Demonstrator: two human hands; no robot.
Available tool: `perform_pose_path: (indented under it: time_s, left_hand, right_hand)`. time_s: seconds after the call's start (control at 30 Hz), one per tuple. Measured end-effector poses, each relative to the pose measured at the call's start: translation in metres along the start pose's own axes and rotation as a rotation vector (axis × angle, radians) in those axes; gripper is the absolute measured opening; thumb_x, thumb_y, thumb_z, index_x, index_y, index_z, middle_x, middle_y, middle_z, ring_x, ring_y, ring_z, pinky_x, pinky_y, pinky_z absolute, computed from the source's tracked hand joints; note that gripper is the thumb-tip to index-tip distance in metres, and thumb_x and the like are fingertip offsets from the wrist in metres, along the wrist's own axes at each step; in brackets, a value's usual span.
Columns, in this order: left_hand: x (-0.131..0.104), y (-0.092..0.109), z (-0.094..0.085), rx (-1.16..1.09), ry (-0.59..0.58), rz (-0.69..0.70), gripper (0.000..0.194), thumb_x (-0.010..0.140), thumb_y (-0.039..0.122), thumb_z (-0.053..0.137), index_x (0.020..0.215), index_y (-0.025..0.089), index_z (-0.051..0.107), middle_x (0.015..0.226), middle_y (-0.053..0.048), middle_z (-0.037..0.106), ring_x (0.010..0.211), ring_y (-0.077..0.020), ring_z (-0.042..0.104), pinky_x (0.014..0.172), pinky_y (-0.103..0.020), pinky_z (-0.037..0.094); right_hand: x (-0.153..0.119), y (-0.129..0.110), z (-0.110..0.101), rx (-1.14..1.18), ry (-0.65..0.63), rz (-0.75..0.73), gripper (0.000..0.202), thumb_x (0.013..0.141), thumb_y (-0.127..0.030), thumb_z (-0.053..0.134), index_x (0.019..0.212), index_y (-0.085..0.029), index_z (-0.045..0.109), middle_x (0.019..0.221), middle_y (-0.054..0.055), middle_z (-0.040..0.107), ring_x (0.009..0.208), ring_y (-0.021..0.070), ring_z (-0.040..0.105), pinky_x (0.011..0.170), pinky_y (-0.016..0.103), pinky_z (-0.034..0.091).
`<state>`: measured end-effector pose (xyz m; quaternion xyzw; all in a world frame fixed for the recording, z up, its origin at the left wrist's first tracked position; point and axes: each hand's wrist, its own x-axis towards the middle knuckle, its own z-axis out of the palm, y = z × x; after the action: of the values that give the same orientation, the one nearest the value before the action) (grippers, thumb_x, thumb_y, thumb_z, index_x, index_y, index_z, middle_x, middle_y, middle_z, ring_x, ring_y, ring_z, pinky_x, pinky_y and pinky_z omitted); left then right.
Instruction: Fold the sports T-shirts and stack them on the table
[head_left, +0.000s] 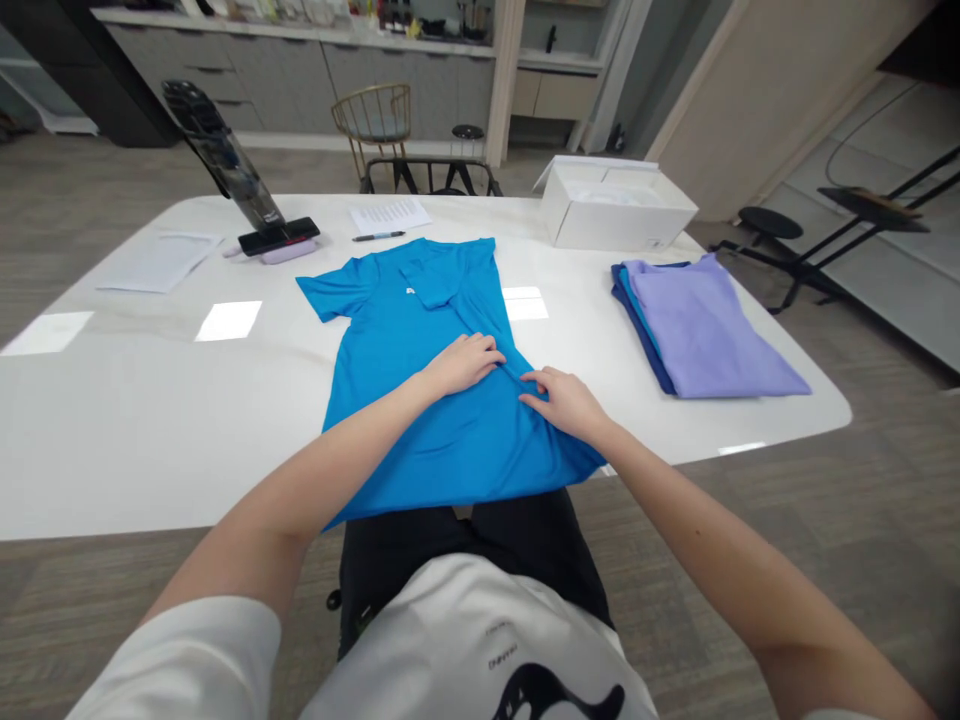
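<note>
A blue short-sleeved T-shirt (pixel 405 400) lies spread in front of me, its hem hanging over the near table edge. One side of it is turned inward, with a sleeve folded across the chest. My left hand (pixel 465 363) is on the middle of the shirt, its fingers curled together on a ridge of cloth. Just to its right, my right hand (pixel 564 402) touches the shirt's right side, thumb and forefinger apart. Wrinkles run through the cloth between and below the hands.
Folded garments, a lilac one (pixel 705 325) on top, lie right on the white table (pixel 150 430). Behind stand an open white box (pixel 622 215) and a black handheld vacuum (pixel 232 165). A pen (pixel 379 236) and papers (pixel 159 262) lie at the back.
</note>
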<state>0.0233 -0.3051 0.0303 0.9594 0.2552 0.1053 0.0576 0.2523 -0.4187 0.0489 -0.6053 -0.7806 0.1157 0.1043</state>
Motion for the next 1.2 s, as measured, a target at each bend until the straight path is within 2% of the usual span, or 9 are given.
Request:
perform_pose_path:
  time_s: [0.17, 0.3, 0.4, 0.53, 0.73, 0.83, 1.0, 1.1, 1.2]
  left_hand:
    - [0.005, 0.034, 0.005, 0.008, -0.012, 0.051, 0.034, 0.105, 0.030, 0.041, 0.126, 0.025, 0.067, 0.113, -0.009, 0.063, 0.105, -0.0225, 0.057, 0.087, -0.035, 0.041]
    - [0.008, 0.056, 0.009, 0.044, -0.019, 0.061, 0.033, 0.105, 0.029, 0.041, 0.123, 0.025, 0.068, 0.112, -0.010, 0.063, 0.105, -0.0236, 0.058, 0.087, -0.035, 0.043]
    - [0.009, 0.062, 0.011, 0.032, -0.011, 0.014, 0.032, 0.104, 0.026, 0.041, 0.119, 0.024, 0.069, 0.111, -0.010, 0.063, 0.103, -0.0237, 0.058, 0.086, -0.035, 0.045]
    - [0.005, 0.062, 0.002, -0.063, 0.036, -0.020, 0.028, 0.102, 0.023, 0.043, 0.114, 0.023, 0.069, 0.113, -0.008, 0.063, 0.103, -0.0223, 0.058, 0.090, -0.034, 0.048]
    - [-0.027, 0.055, -0.038, -0.119, 0.162, -0.040, 0.029, 0.102, 0.021, 0.040, 0.115, 0.023, 0.065, 0.118, -0.008, 0.061, 0.110, -0.0214, 0.056, 0.094, -0.033, 0.048]
    - [-0.056, 0.049, -0.045, -0.081, 0.174, -0.074, 0.030, 0.101, 0.019, 0.038, 0.115, 0.023, 0.065, 0.120, -0.009, 0.059, 0.109, -0.0222, 0.056, 0.092, -0.034, 0.049]
    - [-0.101, 0.037, -0.026, -0.009, 0.034, -0.129, 0.029, 0.098, 0.015, 0.041, 0.106, 0.022, 0.067, 0.120, -0.010, 0.060, 0.105, -0.0232, 0.056, 0.093, -0.037, 0.048]
    - [-0.113, 0.036, -0.018, -0.029, 0.022, -0.154, 0.029, 0.098, 0.015, 0.041, 0.107, 0.021, 0.068, 0.120, -0.010, 0.061, 0.105, -0.0232, 0.056, 0.094, -0.038, 0.047]
    - [-0.116, 0.042, -0.019, -0.058, 0.040, -0.145, 0.030, 0.099, 0.018, 0.041, 0.112, 0.023, 0.068, 0.124, -0.009, 0.061, 0.110, -0.0232, 0.056, 0.094, -0.038, 0.045]
  right_hand:
    - [-0.056, 0.000, -0.007, -0.077, 0.007, 0.105, 0.024, 0.099, -0.032, 0.058, 0.116, -0.021, 0.071, 0.101, 0.009, 0.072, 0.092, 0.0237, 0.065, 0.083, 0.034, 0.044]
    - [-0.083, -0.004, -0.008, -0.225, 0.016, 0.228, 0.019, 0.098, -0.027, 0.054, 0.107, -0.021, 0.070, 0.107, 0.013, 0.073, 0.102, 0.0296, 0.064, 0.085, 0.038, 0.042]
    - [-0.096, -0.008, -0.010, -0.255, -0.016, 0.233, 0.018, 0.099, -0.025, 0.051, 0.102, -0.020, 0.068, 0.103, 0.014, 0.074, 0.102, 0.0305, 0.064, 0.084, 0.038, 0.040]
    - [-0.101, -0.023, -0.023, -0.081, -0.029, 0.218, 0.017, 0.100, -0.025, 0.051, 0.105, -0.019, 0.067, 0.089, 0.009, 0.075, 0.085, 0.0255, 0.067, 0.075, 0.033, 0.039]
    - [-0.086, -0.068, -0.045, 0.375, -0.047, 0.119, 0.008, 0.093, -0.029, 0.064, 0.090, -0.023, 0.068, 0.066, -0.003, 0.068, 0.064, 0.0162, 0.063, 0.062, 0.025, 0.038]
    - [-0.070, -0.090, -0.033, 0.494, -0.090, 0.088, 0.007, 0.090, -0.028, 0.068, 0.085, -0.022, 0.068, 0.065, -0.003, 0.068, 0.063, 0.0145, 0.064, 0.061, 0.023, 0.040]
    - [-0.048, -0.117, 0.017, 0.528, -0.226, 0.092, 0.005, 0.089, -0.023, 0.069, 0.085, -0.020, 0.068, 0.065, -0.003, 0.070, 0.059, 0.0132, 0.065, 0.060, 0.022, 0.043]
    - [-0.044, -0.127, 0.035, 0.507, -0.272, 0.103, 0.005, 0.089, -0.022, 0.069, 0.084, -0.021, 0.069, 0.065, -0.003, 0.071, 0.059, 0.0138, 0.065, 0.061, 0.023, 0.045]
    - [-0.044, -0.130, 0.034, 0.475, -0.284, 0.079, 0.010, 0.091, -0.027, 0.069, 0.083, -0.021, 0.072, 0.067, -0.001, 0.072, 0.062, 0.0156, 0.067, 0.062, 0.024, 0.045]
